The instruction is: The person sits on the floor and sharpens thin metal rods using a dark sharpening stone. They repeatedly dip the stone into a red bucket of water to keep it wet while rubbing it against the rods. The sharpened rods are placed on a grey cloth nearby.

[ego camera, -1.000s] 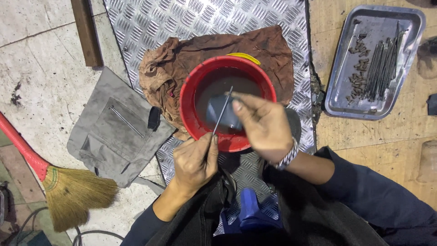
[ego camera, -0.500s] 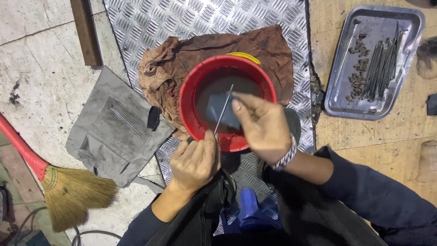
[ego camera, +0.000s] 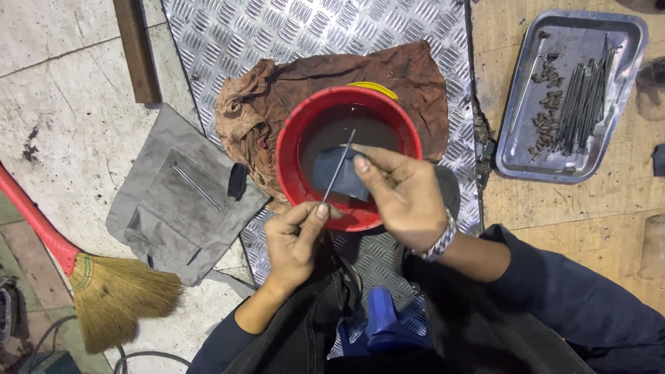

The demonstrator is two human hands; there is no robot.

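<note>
1. Left hand (ego camera: 294,239) pinched the lower end of one thin grey metal rod (ego camera: 338,166).
2. Right hand (ego camera: 402,194) gripped one dark grey abrasive sheet (ego camera: 334,176) against the rod, over one round red plastic basin (ego camera: 346,156) of murky water.
3. One brown rag (ego camera: 277,93) was partly hidden under the basin.
4. One silver metal tray (ego camera: 575,97) held rods, too tightly bundled to count.

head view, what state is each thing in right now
left hand: pinching the rod's near end
right hand: holding a dark sheet against the rod
rod: thin, slanted over the bowl
dark sheet: held over the bowl
bowl: red, upright, holds murky liquid
rag: brown, crumpled under the bowl
tray: holds rods and small parts
broom: lying flat
</note>
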